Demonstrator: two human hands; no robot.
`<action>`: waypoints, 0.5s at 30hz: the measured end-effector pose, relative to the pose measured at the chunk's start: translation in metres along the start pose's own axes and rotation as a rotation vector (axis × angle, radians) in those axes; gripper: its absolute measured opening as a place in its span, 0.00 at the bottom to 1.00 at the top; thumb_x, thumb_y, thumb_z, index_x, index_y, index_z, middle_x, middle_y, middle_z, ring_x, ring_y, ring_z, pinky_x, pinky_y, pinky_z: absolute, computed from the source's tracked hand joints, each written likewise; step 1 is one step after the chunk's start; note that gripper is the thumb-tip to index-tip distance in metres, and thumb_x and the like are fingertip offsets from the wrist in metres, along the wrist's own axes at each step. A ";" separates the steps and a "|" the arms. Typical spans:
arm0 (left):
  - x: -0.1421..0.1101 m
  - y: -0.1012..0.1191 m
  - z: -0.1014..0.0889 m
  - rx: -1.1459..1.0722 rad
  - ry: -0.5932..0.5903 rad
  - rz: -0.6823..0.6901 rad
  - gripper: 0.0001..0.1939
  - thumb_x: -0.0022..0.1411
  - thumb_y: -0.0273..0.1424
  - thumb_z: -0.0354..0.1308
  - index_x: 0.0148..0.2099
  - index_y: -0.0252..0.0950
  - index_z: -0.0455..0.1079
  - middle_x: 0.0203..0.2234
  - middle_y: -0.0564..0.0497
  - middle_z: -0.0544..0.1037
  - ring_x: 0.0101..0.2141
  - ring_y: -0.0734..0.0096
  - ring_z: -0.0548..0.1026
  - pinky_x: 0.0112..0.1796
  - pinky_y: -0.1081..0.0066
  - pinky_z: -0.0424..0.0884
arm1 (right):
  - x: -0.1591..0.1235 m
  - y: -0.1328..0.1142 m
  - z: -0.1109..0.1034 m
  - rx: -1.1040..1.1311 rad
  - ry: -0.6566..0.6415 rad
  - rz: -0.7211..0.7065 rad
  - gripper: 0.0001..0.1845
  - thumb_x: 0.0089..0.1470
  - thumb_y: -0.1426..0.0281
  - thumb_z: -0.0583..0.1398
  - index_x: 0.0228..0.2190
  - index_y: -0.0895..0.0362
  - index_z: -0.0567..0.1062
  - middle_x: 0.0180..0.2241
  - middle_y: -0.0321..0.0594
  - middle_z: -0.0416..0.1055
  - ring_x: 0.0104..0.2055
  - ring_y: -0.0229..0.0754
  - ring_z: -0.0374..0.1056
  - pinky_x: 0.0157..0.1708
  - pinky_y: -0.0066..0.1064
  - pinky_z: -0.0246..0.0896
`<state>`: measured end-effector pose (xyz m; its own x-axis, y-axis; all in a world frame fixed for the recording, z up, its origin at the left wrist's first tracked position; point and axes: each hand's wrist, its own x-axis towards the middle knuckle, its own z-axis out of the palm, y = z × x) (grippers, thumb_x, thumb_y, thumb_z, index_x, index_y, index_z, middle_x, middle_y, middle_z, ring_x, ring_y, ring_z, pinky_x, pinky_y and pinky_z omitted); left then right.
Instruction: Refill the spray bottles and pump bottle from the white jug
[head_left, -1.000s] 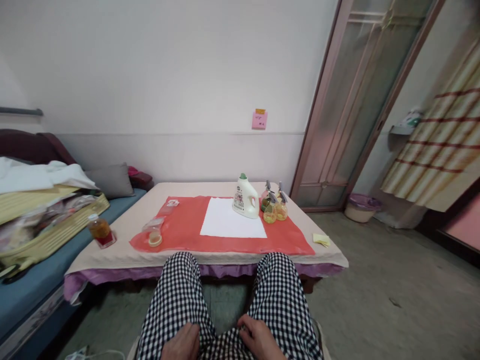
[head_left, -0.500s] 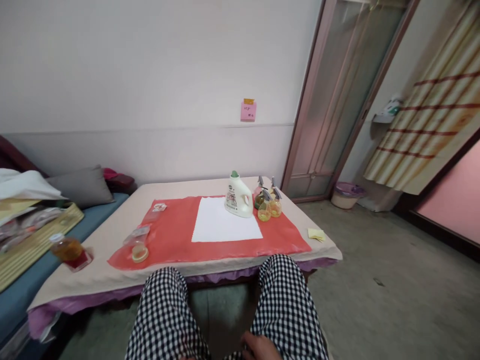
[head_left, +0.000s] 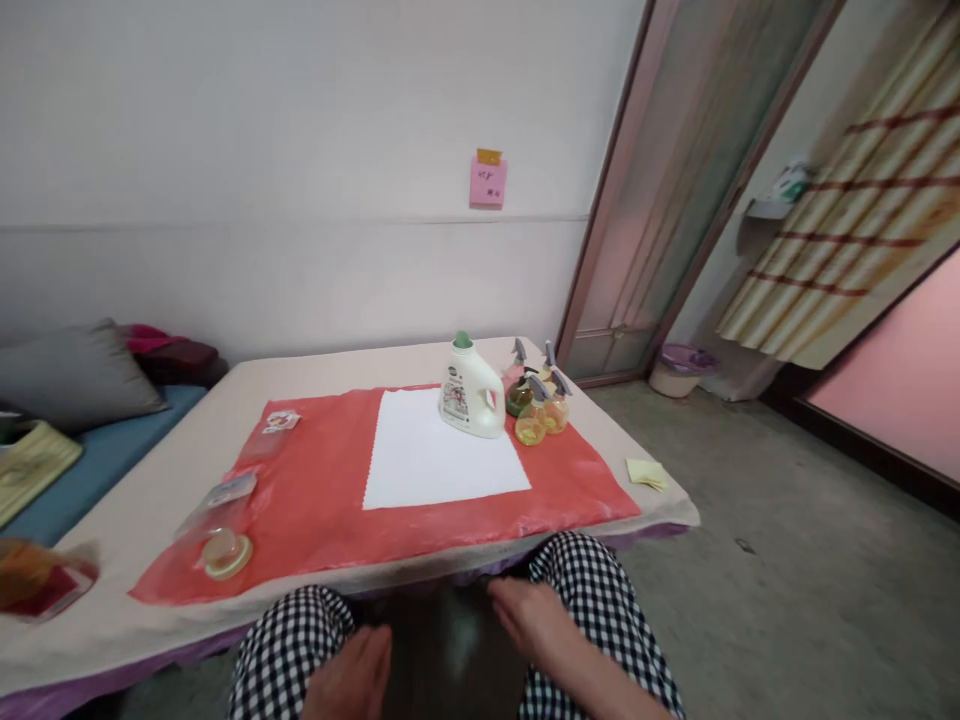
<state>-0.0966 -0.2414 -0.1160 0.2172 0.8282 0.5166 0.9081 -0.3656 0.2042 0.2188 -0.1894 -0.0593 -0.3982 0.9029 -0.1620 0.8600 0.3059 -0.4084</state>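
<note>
My right hand [head_left: 534, 617] hovers near my right knee with its fingers stretched out and nothing in it. Beside my left knee, my left hand [head_left: 349, 675] is slightly blurred, its fingers straight and holding nothing. Both are just short of the table's front edge. Ahead of them a white cloth [head_left: 442, 470] with scalloped sides lies flat on a red plastic sheet [head_left: 322, 480]. On the cloth's back right corner stands a white detergent jug [head_left: 466, 390] with a green cap. Several spray bottles [head_left: 541, 405] with grey triggers are grouped right of the jug.
Left on the sheet lie a small round container [head_left: 226, 553], a clear plastic bag [head_left: 217, 505] and a small packet [head_left: 281, 421]. A bottle of amber liquid [head_left: 41, 580] lies blurred at far left. Yellow sticky notes [head_left: 646, 473] rest at the right edge; a bin [head_left: 679, 372] stands beyond.
Both hands have risen forward from my lap towards the table edge; the left was almost out of view before. My view has moved closer to the table, and the things on it stay put.
</note>
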 end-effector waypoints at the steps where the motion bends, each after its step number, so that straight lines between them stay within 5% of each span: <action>1: 0.023 -0.003 -0.003 0.032 -0.057 -0.008 0.16 0.74 0.32 0.44 0.47 0.40 0.75 0.39 0.47 0.82 0.40 0.68 0.80 0.40 0.72 0.74 | 0.016 0.009 -0.016 -0.053 0.024 0.001 0.15 0.63 0.75 0.50 0.43 0.54 0.75 0.42 0.43 0.78 0.45 0.44 0.73 0.43 0.32 0.61; 3: 0.075 -0.013 -0.007 0.140 -0.297 -0.111 0.17 0.74 0.31 0.43 0.43 0.39 0.75 0.38 0.47 0.81 0.39 0.68 0.79 0.40 0.71 0.73 | 0.050 0.029 -0.043 -0.159 0.059 0.012 0.14 0.64 0.76 0.50 0.44 0.58 0.75 0.43 0.49 0.77 0.47 0.47 0.72 0.46 0.37 0.62; 7: 0.155 -0.038 0.002 0.226 -0.385 -0.241 0.17 0.73 0.26 0.42 0.42 0.35 0.73 0.40 0.44 0.79 0.42 0.64 0.77 0.42 0.68 0.72 | 0.102 0.059 -0.067 -0.346 0.089 0.014 0.10 0.64 0.72 0.56 0.45 0.60 0.75 0.47 0.48 0.74 0.51 0.48 0.70 0.51 0.44 0.65; 10: 0.172 -0.050 0.019 0.242 -0.479 -0.309 0.10 0.72 0.31 0.51 0.47 0.34 0.72 0.44 0.45 0.77 0.43 0.64 0.77 0.43 0.64 0.75 | 0.118 0.070 -0.062 -0.445 0.083 0.002 0.14 0.63 0.63 0.61 0.46 0.58 0.75 0.49 0.43 0.73 0.51 0.46 0.70 0.52 0.47 0.67; 15: 0.171 -0.053 0.035 0.255 -0.602 -0.412 0.18 0.68 0.39 0.59 0.56 0.35 0.69 0.50 0.45 0.75 0.46 0.63 0.76 0.46 0.57 0.76 | 0.127 0.078 -0.047 -0.517 0.087 0.014 0.12 0.64 0.67 0.59 0.47 0.58 0.74 0.47 0.43 0.74 0.49 0.45 0.71 0.50 0.45 0.68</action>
<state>-0.0953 -0.0655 -0.0674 -0.0649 0.9911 -0.1158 0.9964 0.0707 0.0460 0.2503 -0.0370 -0.0700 -0.3765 0.9229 -0.0804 0.9189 0.3830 0.0940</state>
